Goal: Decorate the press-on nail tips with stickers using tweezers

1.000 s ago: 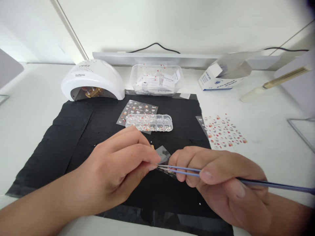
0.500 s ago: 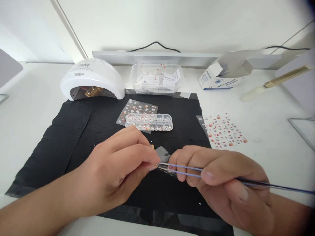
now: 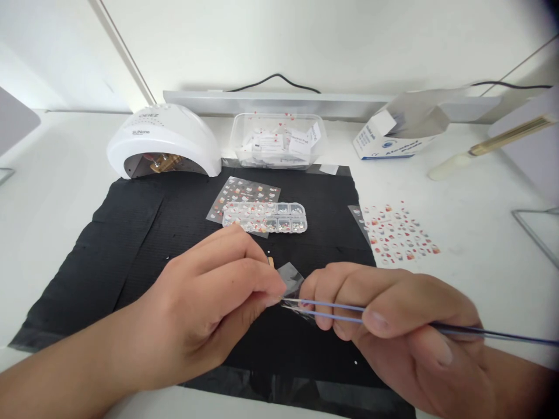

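A nail-art workstation: a curing lamp (image 3: 163, 141), sticker sheets (image 3: 399, 233) and a gem organiser (image 3: 264, 217) on a white table (image 3: 471, 244).

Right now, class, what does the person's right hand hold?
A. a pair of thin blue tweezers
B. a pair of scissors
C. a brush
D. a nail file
A: the right hand pinches thin blue tweezers whose tips meet the small clear film at the left hand, above the black mat.
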`<state>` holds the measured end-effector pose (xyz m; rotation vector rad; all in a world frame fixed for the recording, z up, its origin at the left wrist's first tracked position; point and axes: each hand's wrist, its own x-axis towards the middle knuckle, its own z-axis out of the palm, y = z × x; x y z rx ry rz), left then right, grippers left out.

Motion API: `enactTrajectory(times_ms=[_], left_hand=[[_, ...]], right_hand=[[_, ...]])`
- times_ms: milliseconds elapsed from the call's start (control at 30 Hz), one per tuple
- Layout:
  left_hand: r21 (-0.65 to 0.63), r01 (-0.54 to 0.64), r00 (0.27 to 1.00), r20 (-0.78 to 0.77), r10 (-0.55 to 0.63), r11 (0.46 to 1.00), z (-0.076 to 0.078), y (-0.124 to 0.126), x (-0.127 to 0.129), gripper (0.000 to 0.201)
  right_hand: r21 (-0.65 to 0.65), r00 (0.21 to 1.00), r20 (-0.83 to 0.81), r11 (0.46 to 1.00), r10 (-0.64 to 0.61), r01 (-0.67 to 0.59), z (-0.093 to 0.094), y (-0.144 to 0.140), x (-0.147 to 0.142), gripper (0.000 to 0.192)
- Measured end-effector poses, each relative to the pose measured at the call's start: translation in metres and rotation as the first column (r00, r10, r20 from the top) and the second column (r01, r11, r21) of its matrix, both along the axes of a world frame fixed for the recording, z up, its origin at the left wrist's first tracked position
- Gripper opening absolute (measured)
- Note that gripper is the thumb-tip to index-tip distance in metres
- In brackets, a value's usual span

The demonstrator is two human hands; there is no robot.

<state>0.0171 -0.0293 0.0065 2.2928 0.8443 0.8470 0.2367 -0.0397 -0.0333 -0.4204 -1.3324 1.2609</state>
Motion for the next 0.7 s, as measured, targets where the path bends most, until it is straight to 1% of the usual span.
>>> enactTrajectory(times_ms=[100,200,300,400,467,533,567,633,667,700], left_hand=[[0.006,0.01,1.0,-0.003,-0.01,1.0,-0.001,0.001,0.0,0.017],[0.0,0.003,1.0,0.001,-0.003,1.0,-0.001,0.002,0.001,0.014],[-0.048,0.008,0.999,0.037,-0.006,0.999,0.0,0.002,0.001,0.016],[-0.117,0.025,0.996,0.085,-0.016,0.993,0.0,0.002,0.001,0.02],[-0.158,0.012,0.996,0.092,0.003,0.987,0.0,0.001,0.001,0.019],[-0.204,-0.011,0.996,0.089,0.03,0.979,0.001,0.0,0.002,0.018],[-0.225,-0.021,0.995,0.089,0.042,0.974,0.001,-0.001,0.003,0.018],[-0.262,-0.046,0.994,0.082,0.07,0.964,0.001,-0.002,0.005,0.017],[-0.275,-0.06,0.993,0.077,0.084,0.959,0.002,-0.002,0.006,0.016],[-0.283,-0.071,0.992,0.076,0.096,0.956,0.002,-0.003,0.006,0.015]], right_hand=[[0.021,0.999,0.006,0.999,0.032,-0.032,0.0,0.0,0.001,0.024],[0.008,1.0,0.001,1.0,0.013,-0.013,0.0,-0.002,0.0,0.024],[0.013,1.0,-0.001,1.0,-0.01,0.01,-0.002,-0.004,-0.001,0.023],[0.043,0.998,0.018,0.997,-0.065,0.064,-0.004,-0.006,0.001,0.021],[0.083,0.996,0.052,0.994,-0.075,0.071,-0.006,-0.005,0.004,0.021],[0.141,0.993,0.107,0.989,-0.051,0.035,-0.007,-0.004,0.009,0.023],[0.182,0.989,0.146,0.983,-0.025,-0.002,-0.007,-0.004,0.011,0.025],[0.227,0.974,0.227,0.973,-0.025,-0.028,-0.006,-0.006,0.015,0.027],[0.228,0.968,0.242,0.974,-0.067,0.011,-0.005,-0.008,0.015,0.026],[0.159,0.96,0.259,0.985,-0.11,0.07,-0.004,-0.01,0.015,0.026]])
